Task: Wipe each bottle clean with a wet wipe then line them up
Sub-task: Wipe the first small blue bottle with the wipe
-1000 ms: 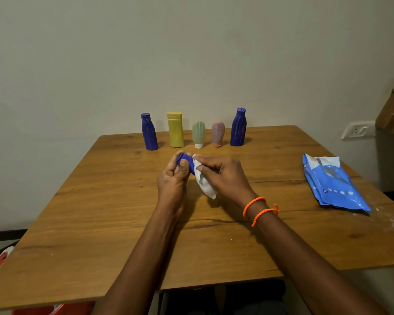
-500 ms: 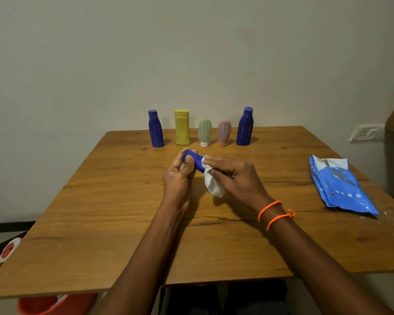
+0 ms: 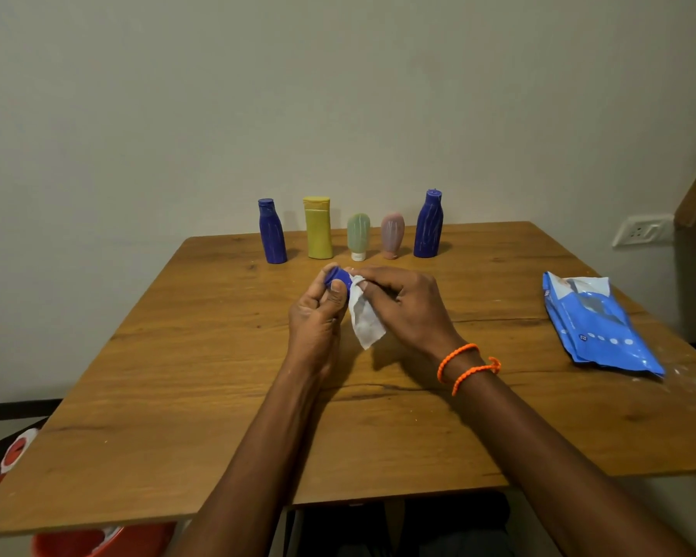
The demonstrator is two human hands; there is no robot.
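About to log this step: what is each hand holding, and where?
Left hand grips the small blue bottle by its cap end; right hand holds the wet wipe wrapped round the bottle's body.

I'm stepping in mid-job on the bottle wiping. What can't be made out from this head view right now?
- Held blue bottle: only its cap end shows; the left hand, right hand and wet wipe hide the body.
- Wipe pack: print too small to read.
- Red tub and box on the floor: cut off by the table edge and the frame edges.
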